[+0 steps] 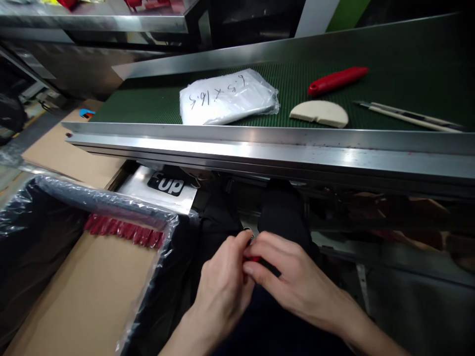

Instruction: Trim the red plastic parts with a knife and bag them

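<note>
Two bare hands meet low in the view, below the metal edge of the surface (260, 148), over dark trousers. The left hand (222, 287) comes up from the bottom with its back to the camera, fingers curled inward, its grip pinching a small red piece (253, 258). The right hand (293, 282) reaches in from the lower right, its fingers bent and laid over the same piece, its grip pressed on it too. Only a sliver of red shows between the fingertips; its shape cannot be told. To the left stands a cardboard box (85, 296) lined with clear plastic, a row of red pieces (124, 231) at its far end. Up on the green surface lie a white plastic bag (228, 96), a red handle (337, 80) and a pale half-round block (319, 113).
</note>
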Available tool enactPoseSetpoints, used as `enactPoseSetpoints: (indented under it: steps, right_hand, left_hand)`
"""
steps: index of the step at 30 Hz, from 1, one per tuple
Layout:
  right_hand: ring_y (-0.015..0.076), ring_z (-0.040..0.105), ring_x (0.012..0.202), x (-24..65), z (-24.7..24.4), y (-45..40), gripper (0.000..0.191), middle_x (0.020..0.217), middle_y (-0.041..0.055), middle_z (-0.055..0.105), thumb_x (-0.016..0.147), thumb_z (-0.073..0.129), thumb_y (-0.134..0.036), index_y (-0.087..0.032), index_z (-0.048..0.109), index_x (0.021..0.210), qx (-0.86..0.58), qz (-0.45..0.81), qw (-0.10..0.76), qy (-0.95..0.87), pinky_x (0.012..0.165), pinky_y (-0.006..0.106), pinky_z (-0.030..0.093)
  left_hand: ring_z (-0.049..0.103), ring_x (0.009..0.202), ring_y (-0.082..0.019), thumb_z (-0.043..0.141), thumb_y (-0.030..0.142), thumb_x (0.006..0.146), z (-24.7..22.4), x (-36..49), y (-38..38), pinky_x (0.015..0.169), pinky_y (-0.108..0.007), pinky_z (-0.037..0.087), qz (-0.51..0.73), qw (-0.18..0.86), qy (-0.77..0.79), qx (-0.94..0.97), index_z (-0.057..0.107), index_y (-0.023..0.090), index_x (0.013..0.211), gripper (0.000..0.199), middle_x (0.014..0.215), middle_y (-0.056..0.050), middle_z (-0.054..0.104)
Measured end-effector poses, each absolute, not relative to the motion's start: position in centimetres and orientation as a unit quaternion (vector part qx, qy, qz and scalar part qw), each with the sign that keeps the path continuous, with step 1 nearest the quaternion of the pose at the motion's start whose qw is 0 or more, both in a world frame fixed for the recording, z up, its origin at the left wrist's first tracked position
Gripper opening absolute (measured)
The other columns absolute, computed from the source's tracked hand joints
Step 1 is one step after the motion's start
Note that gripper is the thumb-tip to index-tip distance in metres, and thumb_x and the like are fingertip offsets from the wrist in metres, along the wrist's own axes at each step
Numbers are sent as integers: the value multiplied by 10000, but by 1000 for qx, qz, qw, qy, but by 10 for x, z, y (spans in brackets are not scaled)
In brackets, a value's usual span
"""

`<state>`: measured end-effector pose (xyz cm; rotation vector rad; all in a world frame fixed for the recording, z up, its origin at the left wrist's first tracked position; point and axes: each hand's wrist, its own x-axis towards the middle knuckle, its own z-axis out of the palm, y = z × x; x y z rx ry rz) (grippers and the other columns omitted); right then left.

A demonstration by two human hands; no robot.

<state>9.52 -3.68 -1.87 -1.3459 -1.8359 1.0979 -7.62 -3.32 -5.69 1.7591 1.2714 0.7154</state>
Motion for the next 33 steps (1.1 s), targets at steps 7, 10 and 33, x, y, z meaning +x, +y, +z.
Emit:
enactPoseSetpoints:
  steps: [7,10,33]
  right_hand:
    - [75,624,680,125,-9,-56,53,807,-45,675,897,654,-289,-243,666,919,-650,143,407,-626,662,161,490]
    - [91,618,618,132,-8,-76,78,767,-42,675,880,671,-309,-239,671,915,-686,69,381,-616,648,190,505]
    - [205,686,885,122,-48,-70,311,958,88,719,842,564,-6,-127,643,1117,-495,87,345,-793,783,350,577]
  left_hand:
    - [566,754,-153,567,159,809,-70,-80,-11,712,-272,448,301,447,573,618,469,253,1143,360,881,19,571]
    - [509,649,-131,577,247,845,-73,-84,3,586,-231,402,298,497,604,547,502,209,866,86,735,34,527]
    - [570,825,-161,540,260,953,-78,-68,-28,746,-266,441,384,504,569,524,646,215,920,119,896,-17,602]
